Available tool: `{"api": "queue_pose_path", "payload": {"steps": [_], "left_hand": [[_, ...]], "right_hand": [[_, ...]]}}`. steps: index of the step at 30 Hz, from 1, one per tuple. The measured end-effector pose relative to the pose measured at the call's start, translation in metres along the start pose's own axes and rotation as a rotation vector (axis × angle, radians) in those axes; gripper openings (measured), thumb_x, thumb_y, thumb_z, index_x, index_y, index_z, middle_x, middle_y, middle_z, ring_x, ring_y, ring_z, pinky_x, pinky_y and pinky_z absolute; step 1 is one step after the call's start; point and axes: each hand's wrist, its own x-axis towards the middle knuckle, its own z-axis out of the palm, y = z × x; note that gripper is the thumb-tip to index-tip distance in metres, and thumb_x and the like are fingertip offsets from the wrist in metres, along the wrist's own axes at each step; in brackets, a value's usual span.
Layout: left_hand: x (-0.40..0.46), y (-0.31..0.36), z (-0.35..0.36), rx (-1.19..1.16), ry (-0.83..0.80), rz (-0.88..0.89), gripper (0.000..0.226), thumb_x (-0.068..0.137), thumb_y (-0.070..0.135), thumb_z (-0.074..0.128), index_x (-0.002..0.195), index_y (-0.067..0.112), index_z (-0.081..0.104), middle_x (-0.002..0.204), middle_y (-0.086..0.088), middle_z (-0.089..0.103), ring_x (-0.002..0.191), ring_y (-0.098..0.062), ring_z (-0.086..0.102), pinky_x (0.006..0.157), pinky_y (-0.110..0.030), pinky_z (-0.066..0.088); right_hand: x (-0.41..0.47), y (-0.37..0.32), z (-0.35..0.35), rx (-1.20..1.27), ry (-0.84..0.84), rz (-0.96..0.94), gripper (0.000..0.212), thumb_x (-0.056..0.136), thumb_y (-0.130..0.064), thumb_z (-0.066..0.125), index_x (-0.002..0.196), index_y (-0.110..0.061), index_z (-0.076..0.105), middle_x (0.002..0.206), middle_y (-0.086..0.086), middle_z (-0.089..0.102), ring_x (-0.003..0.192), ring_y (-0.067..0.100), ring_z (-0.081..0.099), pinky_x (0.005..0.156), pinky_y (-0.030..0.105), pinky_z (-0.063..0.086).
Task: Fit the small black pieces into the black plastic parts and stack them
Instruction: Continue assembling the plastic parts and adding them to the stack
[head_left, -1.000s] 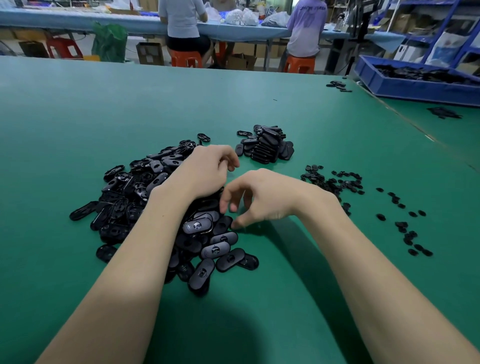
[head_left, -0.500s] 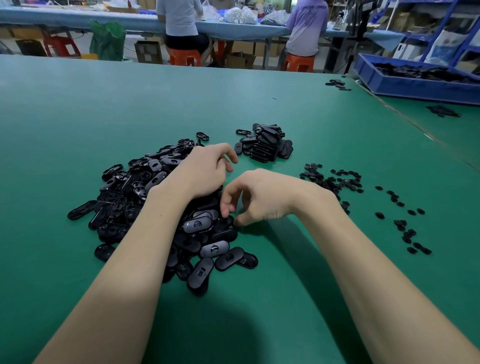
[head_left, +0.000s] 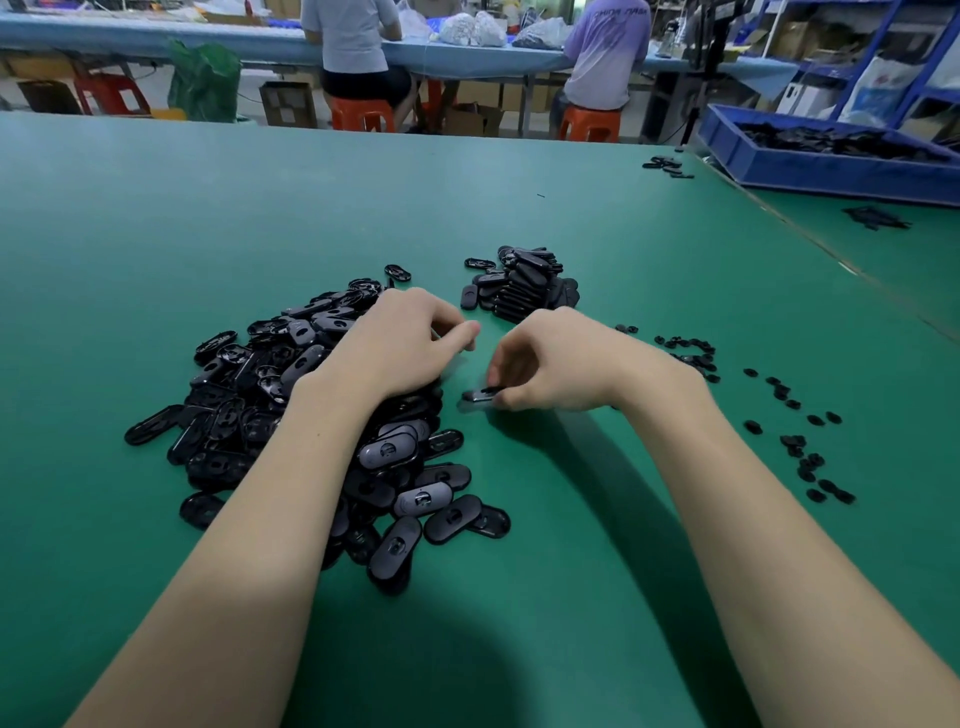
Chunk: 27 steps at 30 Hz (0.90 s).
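Note:
A big heap of oval black plastic parts (head_left: 291, 395) lies at centre left on the green table (head_left: 519, 218). My left hand (head_left: 405, 343) hovers over the heap's right side, fingers curled; what it holds is hidden. My right hand (head_left: 550, 358) pinches one black plastic part (head_left: 480, 397) just above the table, right of the heap. Behind the hands stands a stack of finished parts (head_left: 524, 288). Small black pieces (head_left: 789, 415) lie scattered to the right.
A blue bin (head_left: 831, 166) with black parts sits at the far right, with a few loose parts (head_left: 667, 166) near it. Two people sit on orange stools at a bench beyond the table. A seam (head_left: 852, 270) runs along the table's right side.
My right hand has lifted a black part out of the heap's edge and moved right and up with it. My left hand shifted slightly forward.

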Motion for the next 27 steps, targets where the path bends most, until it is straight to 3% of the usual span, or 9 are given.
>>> {"api": "queue_pose_path", "payload": {"steps": [7, 12, 14, 15, 18, 20, 23, 25, 27], "left_hand": [[-0.003, 0.027, 0.011, -0.287, -0.137, -0.064, 0.007, 0.09, 0.038, 0.07, 0.092, 0.032, 0.073, 0.082, 0.006, 0.076, 0.066, -0.003, 0.06, 0.069, -0.024, 0.046], [-0.002, 0.028, 0.014, -0.406, -0.116, -0.19, 0.006, 0.086, 0.024, 0.073, 0.09, 0.028, 0.074, 0.088, -0.001, 0.077, 0.066, -0.007, 0.062, 0.07, -0.024, 0.054], [-0.003, 0.027, 0.014, -0.438, -0.11, -0.217, 0.006, 0.085, 0.021, 0.074, 0.09, 0.025, 0.075, 0.089, -0.005, 0.077, 0.071, -0.012, 0.063, 0.082, -0.031, 0.056], [-0.003, 0.027, 0.014, -0.459, -0.109, -0.223, 0.006, 0.086, 0.021, 0.074, 0.09, 0.025, 0.075, 0.089, -0.005, 0.077, 0.07, -0.014, 0.062, 0.079, -0.029, 0.057], [-0.003, 0.029, 0.014, -0.496, -0.107, -0.242, 0.004, 0.087, 0.023, 0.072, 0.089, 0.026, 0.074, 0.084, 0.004, 0.077, 0.06, -0.011, 0.06, 0.054, -0.013, 0.046], [-0.002, 0.029, 0.015, -0.535, -0.112, -0.244, 0.006, 0.089, 0.019, 0.07, 0.09, 0.023, 0.074, 0.08, 0.003, 0.075, 0.059, -0.012, 0.063, 0.067, -0.018, 0.053], [-0.002, 0.029, 0.018, -0.579, -0.126, -0.247, 0.012, 0.092, 0.01, 0.065, 0.092, 0.017, 0.075, 0.089, -0.013, 0.075, 0.063, -0.015, 0.068, 0.087, -0.035, 0.059], [-0.003, 0.028, 0.019, -0.602, -0.132, -0.256, 0.017, 0.092, 0.004, 0.062, 0.091, 0.015, 0.075, 0.097, -0.016, 0.075, 0.065, -0.016, 0.07, 0.084, -0.033, 0.061], [-0.002, 0.027, 0.02, -0.62, -0.135, -0.261, 0.018, 0.091, 0.0, 0.062, 0.09, 0.013, 0.075, 0.098, -0.015, 0.076, 0.067, -0.015, 0.071, 0.075, -0.026, 0.061]], "right_hand": [[-0.003, 0.022, -0.007, 0.094, 0.192, 0.029, 0.012, 0.081, -0.026, 0.083, 0.092, -0.025, 0.079, 0.082, -0.012, 0.076, 0.082, 0.0, 0.07, 0.078, 0.017, 0.051], [-0.004, 0.03, -0.008, 0.083, 0.228, 0.098, 0.017, 0.089, -0.046, 0.073, 0.09, -0.03, 0.078, 0.083, -0.015, 0.074, 0.083, 0.0, 0.067, 0.074, 0.019, 0.051], [-0.006, 0.041, -0.009, 0.043, 0.311, 0.19, 0.026, 0.098, -0.038, 0.064, 0.084, -0.021, 0.078, 0.078, -0.008, 0.075, 0.078, 0.012, 0.069, 0.07, 0.024, 0.051], [-0.007, 0.047, -0.01, 0.048, 0.319, 0.233, 0.029, 0.101, -0.033, 0.061, 0.082, -0.018, 0.078, 0.076, -0.006, 0.075, 0.076, 0.016, 0.07, 0.07, 0.025, 0.053], [-0.014, 0.061, -0.014, 0.045, 0.266, 0.329, 0.029, 0.104, -0.024, 0.053, 0.093, -0.014, 0.079, 0.08, -0.005, 0.077, 0.077, 0.013, 0.069, 0.078, 0.027, 0.054], [-0.016, 0.068, -0.016, 0.029, 0.264, 0.368, 0.029, 0.105, -0.018, 0.049, 0.1, -0.011, 0.077, 0.085, -0.006, 0.077, 0.087, 0.017, 0.069, 0.085, 0.032, 0.056], [-0.015, 0.074, -0.018, -0.022, 0.264, 0.434, 0.031, 0.098, -0.005, 0.038, 0.108, 0.004, 0.066, 0.103, 0.011, 0.075, 0.105, 0.037, 0.066, 0.09, 0.046, 0.056], [-0.016, 0.075, -0.016, -0.075, 0.24, 0.461, 0.033, 0.091, -0.001, 0.034, 0.106, -0.001, 0.063, 0.115, 0.014, 0.07, 0.111, 0.038, 0.063, 0.092, 0.047, 0.056], [-0.017, 0.077, -0.015, -0.096, 0.252, 0.453, 0.045, 0.087, -0.001, 0.037, 0.12, -0.013, 0.066, 0.121, 0.003, 0.07, 0.114, 0.031, 0.061, 0.095, 0.041, 0.054]]}}
